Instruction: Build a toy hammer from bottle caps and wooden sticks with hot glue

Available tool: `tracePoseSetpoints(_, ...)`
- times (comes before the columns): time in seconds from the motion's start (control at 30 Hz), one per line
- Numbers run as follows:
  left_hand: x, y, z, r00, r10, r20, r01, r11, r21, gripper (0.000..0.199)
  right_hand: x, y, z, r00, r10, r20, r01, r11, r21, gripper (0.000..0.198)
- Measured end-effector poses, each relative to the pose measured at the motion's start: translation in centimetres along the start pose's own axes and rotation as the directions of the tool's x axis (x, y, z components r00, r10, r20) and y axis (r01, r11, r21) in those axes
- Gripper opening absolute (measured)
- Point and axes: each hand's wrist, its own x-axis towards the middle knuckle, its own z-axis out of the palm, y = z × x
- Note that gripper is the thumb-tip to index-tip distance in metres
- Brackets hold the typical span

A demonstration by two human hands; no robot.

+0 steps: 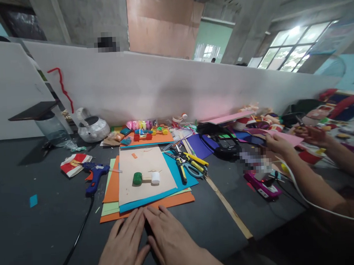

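My left hand (126,242) and my right hand (170,240) lie side by side at the near edge of a stack of coloured sheets, fingers stretched forward, fingertips close together, nothing held. Their tips reach the lowest orange sheet (180,198). On top of the stack is a beige sheet (164,184) over a blue one (189,181). A small piece made of a green cylinder (137,178) and a white cylinder (155,178), joined by a short stick, rests on the beige sheet. Tiny scraps are scattered around it.
To the left are a blue glue gun (94,177), a red-and-white packet (75,164), a kettle (93,129) and a glass jar (53,130). Pliers (181,169), scissors (193,170) and a wooden strip (227,206) lie right. A co-worker's hands (278,143) hold pink material beyond a purple power strip (263,187).
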Motion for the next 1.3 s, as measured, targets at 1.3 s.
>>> tracePoseSetpoints(1.3,8.5,2.5,0.3,0.923,0.007,0.385,0.094,0.965,-0.243,0.025,2.2,17.7,-8.7,0.824,0.438,-0.359,-0.566,0.664,-0.489,0.022)
